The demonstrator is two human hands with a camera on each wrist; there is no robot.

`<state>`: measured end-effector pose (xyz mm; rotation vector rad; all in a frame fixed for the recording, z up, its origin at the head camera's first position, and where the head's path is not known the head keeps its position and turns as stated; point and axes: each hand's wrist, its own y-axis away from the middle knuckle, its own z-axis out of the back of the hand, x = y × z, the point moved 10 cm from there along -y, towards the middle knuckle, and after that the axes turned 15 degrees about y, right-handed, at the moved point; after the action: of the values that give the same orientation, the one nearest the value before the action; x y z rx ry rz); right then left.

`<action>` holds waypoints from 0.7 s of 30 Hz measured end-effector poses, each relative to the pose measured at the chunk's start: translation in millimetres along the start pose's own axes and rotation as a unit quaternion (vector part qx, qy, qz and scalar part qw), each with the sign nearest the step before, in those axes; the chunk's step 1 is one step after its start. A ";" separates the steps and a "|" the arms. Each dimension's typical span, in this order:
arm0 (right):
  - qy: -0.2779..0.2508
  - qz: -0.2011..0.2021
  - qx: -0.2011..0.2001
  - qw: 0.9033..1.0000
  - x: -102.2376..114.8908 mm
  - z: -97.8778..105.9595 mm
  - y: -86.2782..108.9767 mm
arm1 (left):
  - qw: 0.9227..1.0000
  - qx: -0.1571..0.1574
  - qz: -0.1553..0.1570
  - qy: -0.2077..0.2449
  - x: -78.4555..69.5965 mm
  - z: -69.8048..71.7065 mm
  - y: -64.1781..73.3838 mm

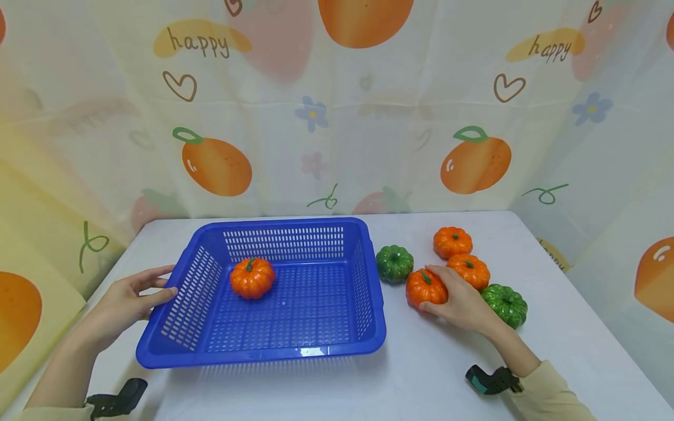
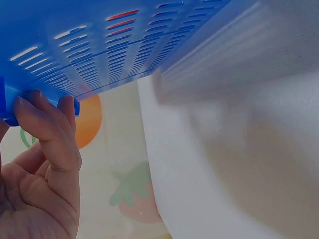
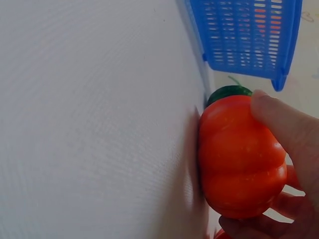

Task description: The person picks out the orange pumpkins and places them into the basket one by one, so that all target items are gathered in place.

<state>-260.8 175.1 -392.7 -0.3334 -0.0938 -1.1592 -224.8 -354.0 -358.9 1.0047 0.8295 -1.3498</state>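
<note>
My left hand (image 1: 123, 301) pinches the left rim of a blue plastic basket (image 1: 310, 310), thumb on the inside and fingers outside; the left wrist view shows the fingers curled over that rim (image 2: 40, 99). One small orange pumpkin (image 1: 253, 279) sits inside the basket, toward its left. To the right of the basket, my right hand (image 1: 466, 304) grips another orange pumpkin (image 1: 423, 288) between thumb and fingers. In the right wrist view this pumpkin (image 3: 241, 159) appears to rest on the white table.
Around the right hand lie a green pumpkin (image 1: 395, 264) beside the basket, two orange pumpkins (image 1: 453, 242) farther back, and a second green pumpkin (image 1: 504, 306) close to the right wrist. A printed curtain (image 1: 337, 158) hangs behind the white table (image 1: 421, 374).
</note>
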 end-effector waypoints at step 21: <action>-0.006 -0.005 0.004 1.000 -0.8 5.0 -1.9 | 1.000 0.002 -0.002 0.001 -0.4 -0.1 -0.9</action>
<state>-262.4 176.7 -387.7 -0.3322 -0.1105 -1.1660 -225.7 -353.7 -358.7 1.0083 0.8301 -1.3547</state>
